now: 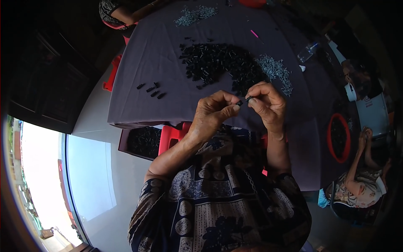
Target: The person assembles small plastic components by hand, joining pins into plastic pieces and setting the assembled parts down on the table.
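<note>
Both my hands are raised over the near edge of the cloth-covered table, fingertips almost meeting. My left hand [214,111] pinches a small black plastic part [239,103] between thumb and fingers. Close beside it, my right hand [268,104] is closed in a pinch on a small dark piece [248,99], too small to name. Just beyond the hands lies a large heap of black plastic parts [214,59]. To its right spreads a pile of small silvery pin-like pieces [275,69]. Several loose black parts [154,93] lie apart on the left.
The dark tablecloth [142,63] bears another silvery pile [195,16] at the far side, a pink stick [254,33] and a clear bottle [308,52]. A red-rimmed basket [349,138] sits right. A box of black parts [142,140] stands below left. Other people sit far left and right.
</note>
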A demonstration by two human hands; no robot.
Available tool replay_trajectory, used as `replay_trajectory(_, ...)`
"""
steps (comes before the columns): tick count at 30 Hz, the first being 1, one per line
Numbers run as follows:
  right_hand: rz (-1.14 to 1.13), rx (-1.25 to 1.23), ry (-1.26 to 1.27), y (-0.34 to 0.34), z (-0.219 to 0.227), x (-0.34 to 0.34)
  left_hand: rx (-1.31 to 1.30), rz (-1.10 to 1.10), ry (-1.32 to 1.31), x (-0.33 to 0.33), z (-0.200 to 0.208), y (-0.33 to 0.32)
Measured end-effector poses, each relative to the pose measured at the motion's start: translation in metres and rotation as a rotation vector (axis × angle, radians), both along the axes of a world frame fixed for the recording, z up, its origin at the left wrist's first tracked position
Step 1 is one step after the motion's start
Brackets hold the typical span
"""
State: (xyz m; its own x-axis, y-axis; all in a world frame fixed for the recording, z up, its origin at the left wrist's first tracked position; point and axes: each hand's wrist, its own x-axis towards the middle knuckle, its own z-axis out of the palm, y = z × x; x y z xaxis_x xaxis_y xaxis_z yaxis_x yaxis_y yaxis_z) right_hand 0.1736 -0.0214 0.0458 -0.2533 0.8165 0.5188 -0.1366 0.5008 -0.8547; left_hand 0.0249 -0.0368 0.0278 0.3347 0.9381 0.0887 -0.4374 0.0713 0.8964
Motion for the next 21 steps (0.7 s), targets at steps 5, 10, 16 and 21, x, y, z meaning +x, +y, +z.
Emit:
replay_trajectory(5,-0.148,-0.041,-0.083,0.008,-0.001,-0.003,0.071,-0.048,-0.083,-0.010,0.003,-0.004)
replay_trajectory(10,-0.243,-0.173,-0.422,0.039,-0.053,-0.033,0.063,-0.443,-0.093,-0.028,0.006,-0.024)
replay_trajectory(16,-0.397,0.084,-0.809,0.055,-0.106,-0.110,0.272,-0.633,0.031,-0.088,-0.019,-0.037)
replay_trajectory(21,-0.408,0.273,-0.799,0.076,-0.118,-0.180,0.306,-0.648,0.089,-0.138,-0.031,-0.028)
